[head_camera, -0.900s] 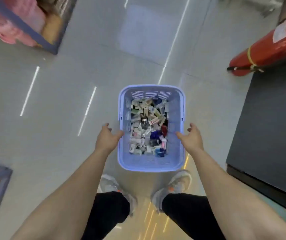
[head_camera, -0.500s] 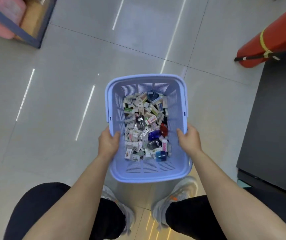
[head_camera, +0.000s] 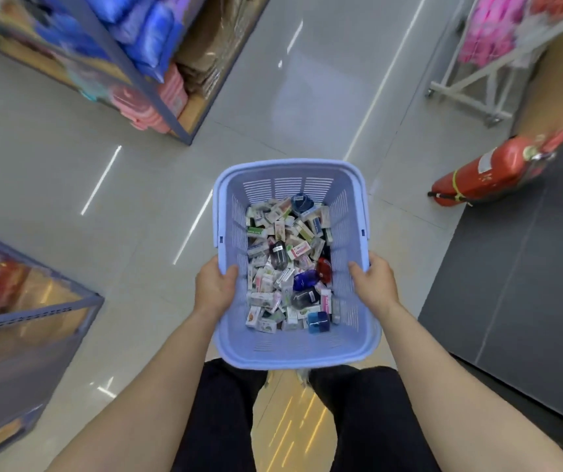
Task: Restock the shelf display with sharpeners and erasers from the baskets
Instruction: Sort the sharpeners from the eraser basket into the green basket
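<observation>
A light blue slotted plastic basket (head_camera: pixel 292 172) is held up in front of me above the tiled floor. Inside lies a heap of several small boxed erasers (head_camera: pixel 275 284) mixed with dark blue, black and red sharpeners (head_camera: pixel 303 280). My left hand (head_camera: pixel 213 288) grips the basket's left rim, thumb curled over the edge to the inside. My right hand (head_camera: pixel 375 284) grips the right rim the same way. My legs in black trousers show under the basket.
A shelf unit (head_camera: pixel 157 97) with blue and pink packs stands at far left, another shelf corner (head_camera: pixel 52 311) near left. A red fire extinguisher (head_camera: pixel 487 172) lies by a dark grey platform (head_camera: pixel 518 284) on the right. A white rack (head_camera: pixel 477 93) holds pink goods at far right.
My hands reached the basket on the floor, took hold of both rims and lifted it. The view has risen and now takes in the shelves.
</observation>
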Action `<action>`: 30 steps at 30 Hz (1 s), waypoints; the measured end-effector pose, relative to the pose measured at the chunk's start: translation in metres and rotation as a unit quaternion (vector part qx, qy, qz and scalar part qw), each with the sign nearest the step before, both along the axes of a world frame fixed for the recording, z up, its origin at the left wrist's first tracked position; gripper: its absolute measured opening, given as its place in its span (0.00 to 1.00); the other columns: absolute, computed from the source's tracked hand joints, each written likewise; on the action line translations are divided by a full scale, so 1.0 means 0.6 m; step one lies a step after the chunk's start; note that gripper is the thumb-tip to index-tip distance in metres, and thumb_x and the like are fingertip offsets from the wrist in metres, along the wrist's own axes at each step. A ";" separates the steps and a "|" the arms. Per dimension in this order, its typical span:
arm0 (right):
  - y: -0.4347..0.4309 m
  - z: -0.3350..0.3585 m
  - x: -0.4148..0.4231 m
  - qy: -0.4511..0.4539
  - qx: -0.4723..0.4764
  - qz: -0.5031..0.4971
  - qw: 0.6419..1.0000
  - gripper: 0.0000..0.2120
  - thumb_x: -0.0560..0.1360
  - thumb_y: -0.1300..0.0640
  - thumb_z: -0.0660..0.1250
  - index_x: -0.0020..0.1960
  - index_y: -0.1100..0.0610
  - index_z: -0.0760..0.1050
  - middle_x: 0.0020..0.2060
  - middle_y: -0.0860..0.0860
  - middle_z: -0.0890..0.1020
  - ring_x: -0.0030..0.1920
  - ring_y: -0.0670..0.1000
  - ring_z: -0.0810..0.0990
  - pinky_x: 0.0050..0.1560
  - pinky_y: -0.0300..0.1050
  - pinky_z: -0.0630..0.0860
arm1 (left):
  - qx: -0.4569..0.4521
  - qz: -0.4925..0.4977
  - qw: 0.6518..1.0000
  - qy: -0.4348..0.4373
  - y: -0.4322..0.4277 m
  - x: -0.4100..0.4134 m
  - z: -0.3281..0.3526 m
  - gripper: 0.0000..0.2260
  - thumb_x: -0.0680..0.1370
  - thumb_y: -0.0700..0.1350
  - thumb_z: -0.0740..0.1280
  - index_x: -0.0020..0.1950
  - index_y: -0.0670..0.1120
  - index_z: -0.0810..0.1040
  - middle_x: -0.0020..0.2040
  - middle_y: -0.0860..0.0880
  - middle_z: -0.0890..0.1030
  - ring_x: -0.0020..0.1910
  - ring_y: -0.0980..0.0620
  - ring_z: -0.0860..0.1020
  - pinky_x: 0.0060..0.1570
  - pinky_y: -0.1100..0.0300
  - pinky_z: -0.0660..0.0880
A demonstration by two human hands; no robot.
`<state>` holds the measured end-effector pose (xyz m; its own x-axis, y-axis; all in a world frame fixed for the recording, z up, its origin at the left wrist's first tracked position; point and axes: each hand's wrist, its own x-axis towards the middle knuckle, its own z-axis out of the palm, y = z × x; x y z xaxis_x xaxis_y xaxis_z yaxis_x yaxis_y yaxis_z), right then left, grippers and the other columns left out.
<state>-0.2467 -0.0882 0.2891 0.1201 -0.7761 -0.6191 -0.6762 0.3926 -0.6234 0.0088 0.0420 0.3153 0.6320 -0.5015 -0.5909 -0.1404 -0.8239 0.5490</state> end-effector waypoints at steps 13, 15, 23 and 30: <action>0.030 0.426 0.139 -0.038 -0.065 0.153 0.985 0.07 0.79 0.61 0.63 0.55 0.58 0.77 0.37 0.55 0.81 0.32 0.52 0.77 0.30 0.43 0.71 | -0.066 0.155 0.984 -0.060 0.159 0.054 0.434 0.08 0.82 0.44 0.67 0.59 0.42 0.80 0.44 0.45 0.82 0.43 0.42 0.81 0.39 0.58 0.70; 0.034 0.460 0.172 -0.054 -0.074 0.187 0.978 0.06 0.78 0.61 0.64 0.53 0.59 0.78 0.37 0.56 0.81 0.31 0.53 0.77 0.30 0.43 0.70 | -0.077 0.196 0.975 -0.074 0.188 0.063 0.471 0.05 0.82 0.44 0.67 0.55 0.44 0.80 0.40 0.46 0.81 0.37 0.44 0.79 0.32 0.59 0.69; 0.054 0.539 0.399 -0.095 -0.088 0.324 0.937 0.05 0.79 0.61 0.65 0.51 0.59 0.79 0.34 0.55 0.80 0.32 0.54 0.76 0.33 0.45 0.73 | -0.130 0.339 0.927 -0.094 0.288 0.161 0.541 0.05 0.83 0.43 0.66 0.55 0.43 0.80 0.38 0.44 0.81 0.31 0.48 0.74 0.30 0.59 0.68; 0.081 0.528 0.660 -0.104 -0.100 0.415 0.898 0.04 0.75 0.59 0.65 0.46 0.54 0.79 0.32 0.53 0.82 0.32 0.58 0.81 0.36 0.59 0.80 | -0.160 0.415 0.891 -0.086 0.345 0.345 0.518 0.06 0.83 0.41 0.65 0.57 0.44 0.80 0.42 0.44 0.81 0.34 0.48 0.76 0.33 0.58 0.70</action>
<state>0.1491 -0.0396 0.6056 0.8064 -0.4582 -0.3739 -0.5443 -0.3275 -0.7723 0.2157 0.2492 0.6260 0.9313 0.0551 -0.3600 0.3397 -0.4877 0.8042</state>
